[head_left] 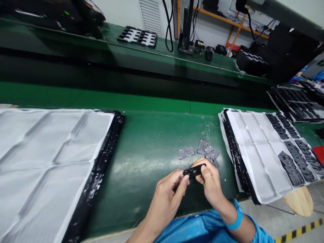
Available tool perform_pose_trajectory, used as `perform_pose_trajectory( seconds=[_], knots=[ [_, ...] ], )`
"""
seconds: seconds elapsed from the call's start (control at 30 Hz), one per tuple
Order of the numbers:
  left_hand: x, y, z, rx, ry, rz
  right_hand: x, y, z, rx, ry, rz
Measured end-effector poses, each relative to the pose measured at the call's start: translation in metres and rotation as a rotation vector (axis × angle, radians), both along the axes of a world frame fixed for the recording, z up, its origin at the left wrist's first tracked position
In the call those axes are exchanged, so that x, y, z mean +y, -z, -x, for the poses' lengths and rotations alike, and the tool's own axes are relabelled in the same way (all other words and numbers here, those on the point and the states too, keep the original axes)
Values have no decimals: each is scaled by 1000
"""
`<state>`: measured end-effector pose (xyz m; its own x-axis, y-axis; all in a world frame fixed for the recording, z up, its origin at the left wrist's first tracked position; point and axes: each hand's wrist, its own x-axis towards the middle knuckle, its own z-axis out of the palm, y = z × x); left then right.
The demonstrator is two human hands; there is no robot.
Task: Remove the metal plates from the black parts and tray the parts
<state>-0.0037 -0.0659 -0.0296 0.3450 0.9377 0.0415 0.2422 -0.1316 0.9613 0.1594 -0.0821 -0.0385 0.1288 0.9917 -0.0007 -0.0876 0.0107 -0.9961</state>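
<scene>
Between my two hands is a small black plastic part (192, 171), held over the green table near its front edge. My left hand (169, 192) pinches its left end between thumb and fingers. On the right end, the thumb and fingers of my right hand (210, 179) are closed. A blue band circles my right wrist. Just beyond my hands lie several flat grey-black plastic pieces: one piece (186, 152) sits alone, and others form a loose cluster (209, 152), partly overlapping. My fingers hide part of the held piece.
At the left stands a stack of black trays covered with a white sheet (37, 141). To the right, a white-lined tray stack (255, 148) carries rows of black parts (291, 167). Across the back, a raised ledge holds another tray (138, 36) and a monitor stand (186, 33).
</scene>
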Motion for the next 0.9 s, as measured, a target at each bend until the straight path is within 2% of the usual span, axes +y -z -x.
perform_pose_trajectory(
  seconds=[0.3,0.57,0.77,0.9],
  knots=[
    [2,-2,0,-10,-9,46,-1,1,1,-23,-4,27],
    [7,1,3,-50,-4,203,-3,-7,-20,-17,-209,28],
    [9,4,1,-101,35,233,-4,-13,-25,-192,-140,72],
    [12,9,13,-130,67,284,-2,-13,-19,-170,-48,100]
  ],
)
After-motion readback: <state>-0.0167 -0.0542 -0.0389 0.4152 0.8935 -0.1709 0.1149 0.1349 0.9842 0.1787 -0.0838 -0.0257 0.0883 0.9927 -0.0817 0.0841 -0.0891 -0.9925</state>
